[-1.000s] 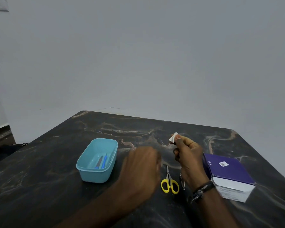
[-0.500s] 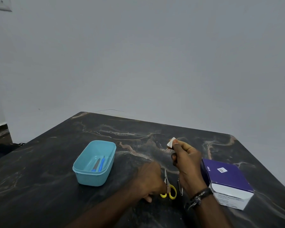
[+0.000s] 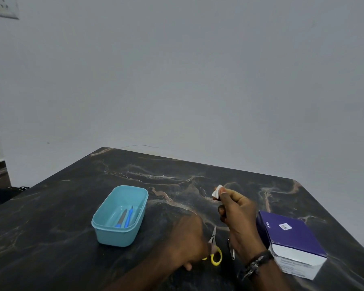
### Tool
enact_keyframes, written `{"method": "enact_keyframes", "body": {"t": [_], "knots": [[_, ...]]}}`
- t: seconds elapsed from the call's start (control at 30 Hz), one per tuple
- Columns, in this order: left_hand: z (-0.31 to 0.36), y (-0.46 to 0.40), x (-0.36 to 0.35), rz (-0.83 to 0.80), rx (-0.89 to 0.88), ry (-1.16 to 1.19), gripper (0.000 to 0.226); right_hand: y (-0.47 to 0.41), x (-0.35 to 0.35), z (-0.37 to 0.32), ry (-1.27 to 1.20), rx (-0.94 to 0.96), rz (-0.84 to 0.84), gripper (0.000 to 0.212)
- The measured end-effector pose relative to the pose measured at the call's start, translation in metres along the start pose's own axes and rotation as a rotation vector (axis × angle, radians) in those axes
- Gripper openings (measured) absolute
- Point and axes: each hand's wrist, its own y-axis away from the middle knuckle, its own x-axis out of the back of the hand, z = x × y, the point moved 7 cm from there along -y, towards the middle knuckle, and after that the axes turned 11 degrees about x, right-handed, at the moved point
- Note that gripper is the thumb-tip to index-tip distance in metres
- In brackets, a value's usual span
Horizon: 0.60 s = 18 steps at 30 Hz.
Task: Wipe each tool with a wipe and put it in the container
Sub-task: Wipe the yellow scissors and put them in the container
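— What do the scissors look like from your end?

— I see small scissors with yellow loop handles [image 3: 215, 256] and thin steel blades, closed, lying flat on the dark marbled table [image 3: 61, 206]. My left hand [image 3: 188, 242] covers one loop, fingers curled at it; I can't tell if they grip.

— And the wipe?

— My right hand [image 3: 239, 215] pinches a small folded white wipe [image 3: 216, 191] at its fingertips, above the blades. The light blue plastic container [image 3: 119, 217] sits left of my left-hand fingers, two slim tools inside.

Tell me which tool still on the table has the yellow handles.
The scissors, lying under the left hand. The other loose tool, the metal clipper beside them, is plain silver with no coloured handle.
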Motion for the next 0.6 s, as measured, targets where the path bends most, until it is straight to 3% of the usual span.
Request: {"method": "enact_keyframes", "body": {"t": [0.17, 0.33, 0.5, 0.6], "knots": [[0.018, 0.014, -0.002, -0.032, -0.082, -0.169, 0.048, 0.000, 0.001, 0.002, 0.018, -0.004, 0.008, 0.018], [0.018, 0.006, -0.005, -0.043, -0.012, -0.195, 0.048, 0.000, 0.000, 0.001, 0.015, -0.004, 0.011, 0.017], [0.003, -0.016, -0.009, -0.160, 0.030, 0.236, 0.030, 0.001, 0.000, -0.001, -0.003, 0.001, 0.009, 0.017], [0.004, -0.028, 0.011, -0.017, -0.069, 0.509, 0.019, 0.001, 0.000, -0.003, -0.013, 0.010, 0.031, 0.019]]}}
